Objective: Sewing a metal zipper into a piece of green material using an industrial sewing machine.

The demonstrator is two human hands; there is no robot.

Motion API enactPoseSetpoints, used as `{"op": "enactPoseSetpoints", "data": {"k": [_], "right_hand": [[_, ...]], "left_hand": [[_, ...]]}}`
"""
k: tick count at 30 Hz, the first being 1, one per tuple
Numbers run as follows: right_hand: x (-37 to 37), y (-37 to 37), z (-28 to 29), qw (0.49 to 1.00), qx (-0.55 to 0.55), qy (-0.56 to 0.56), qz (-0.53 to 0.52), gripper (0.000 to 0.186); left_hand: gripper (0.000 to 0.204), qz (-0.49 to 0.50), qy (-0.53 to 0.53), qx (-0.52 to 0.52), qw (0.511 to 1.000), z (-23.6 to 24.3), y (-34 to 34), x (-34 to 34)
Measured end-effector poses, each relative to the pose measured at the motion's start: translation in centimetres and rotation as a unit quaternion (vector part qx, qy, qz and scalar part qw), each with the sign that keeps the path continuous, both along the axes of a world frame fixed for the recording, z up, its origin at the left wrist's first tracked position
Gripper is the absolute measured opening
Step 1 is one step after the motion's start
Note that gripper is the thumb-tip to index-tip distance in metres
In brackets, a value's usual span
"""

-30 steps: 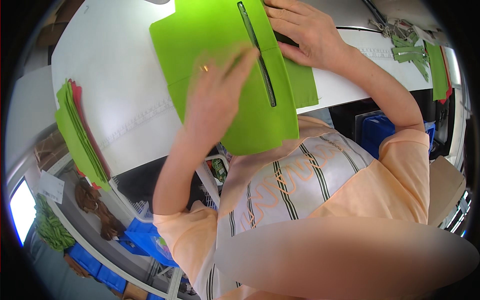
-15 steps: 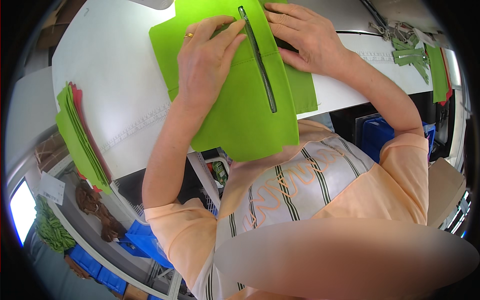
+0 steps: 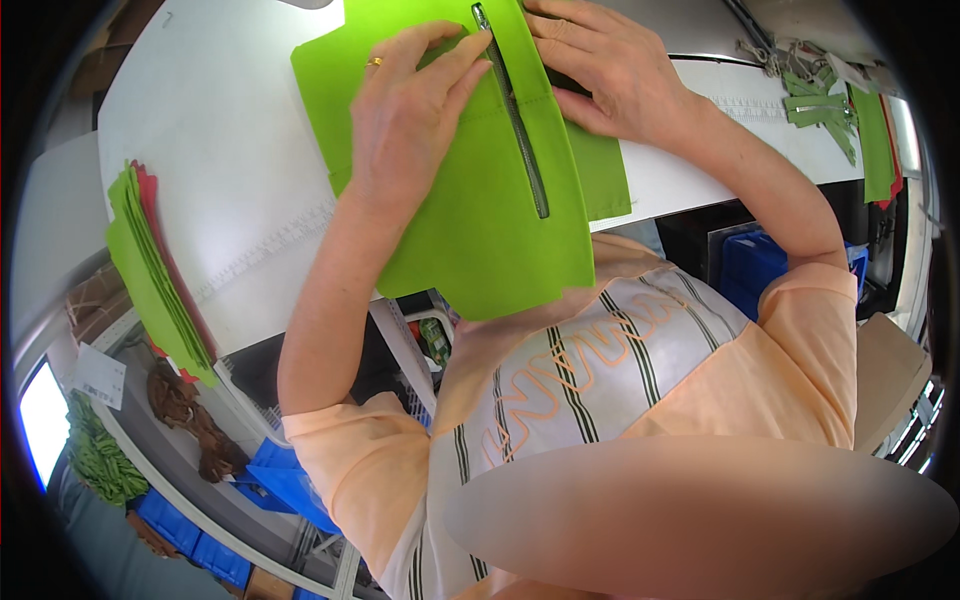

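A bright green fabric panel (image 3: pixel 460 220) with a dark zipper (image 3: pixel 517 120) set into it lies on the white table, its lower end hanging past the front edge. My left hand (image 3: pixel 400 115), with a gold ring, rests on the panel left of the zipper. Its fingers are bent, and thumb and forefinger come together on the cloth near the zipper's upper end. Along the panel's right edge, my right hand (image 3: pixel 630 85) has its fingers curled at the cloth, the thumb lower down. Under that edge shows a darker green fabric layer (image 3: pixel 600 180). Some fingertips are hidden by the cloth.
A stack of green and red fabric pieces (image 3: pixel 155 275) hangs over the table's left edge. Green zipper strips (image 3: pixel 820 110) and more green cloth (image 3: pixel 873 145) lie at the far right. Printed rulers (image 3: pixel 265 250) mark the white table. Blue bins (image 3: pixel 290 480) stand below.
The panel and both hands sit slightly farther left and up in the picture, as does the table's left part. Each hand keeps nearly the same pose on the cloth.
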State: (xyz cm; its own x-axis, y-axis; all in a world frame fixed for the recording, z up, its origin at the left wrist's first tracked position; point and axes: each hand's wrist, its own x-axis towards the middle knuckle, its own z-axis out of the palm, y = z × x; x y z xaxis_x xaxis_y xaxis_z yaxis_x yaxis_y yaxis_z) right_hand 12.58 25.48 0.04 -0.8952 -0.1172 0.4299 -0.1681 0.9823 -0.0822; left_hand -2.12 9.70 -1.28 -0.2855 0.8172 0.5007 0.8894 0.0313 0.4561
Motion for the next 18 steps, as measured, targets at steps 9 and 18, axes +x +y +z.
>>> {"op": "enactPoseSetpoints", "data": {"k": [9, 18], "right_hand": [[0.2, -0.1, 0.1, 1.0, 0.024, -0.007, -0.016, 0.042], [0.3, 0.0, 0.0, 1.0, 0.012, -0.007, -0.005, 0.045]], "left_hand": [[0.035, -0.015, 0.002, -0.09, 0.996, 0.7, -0.6, 0.4], [0.027, -0.014, 0.102, -0.016, 0.995, 1.4, -0.8, 0.5]]}}
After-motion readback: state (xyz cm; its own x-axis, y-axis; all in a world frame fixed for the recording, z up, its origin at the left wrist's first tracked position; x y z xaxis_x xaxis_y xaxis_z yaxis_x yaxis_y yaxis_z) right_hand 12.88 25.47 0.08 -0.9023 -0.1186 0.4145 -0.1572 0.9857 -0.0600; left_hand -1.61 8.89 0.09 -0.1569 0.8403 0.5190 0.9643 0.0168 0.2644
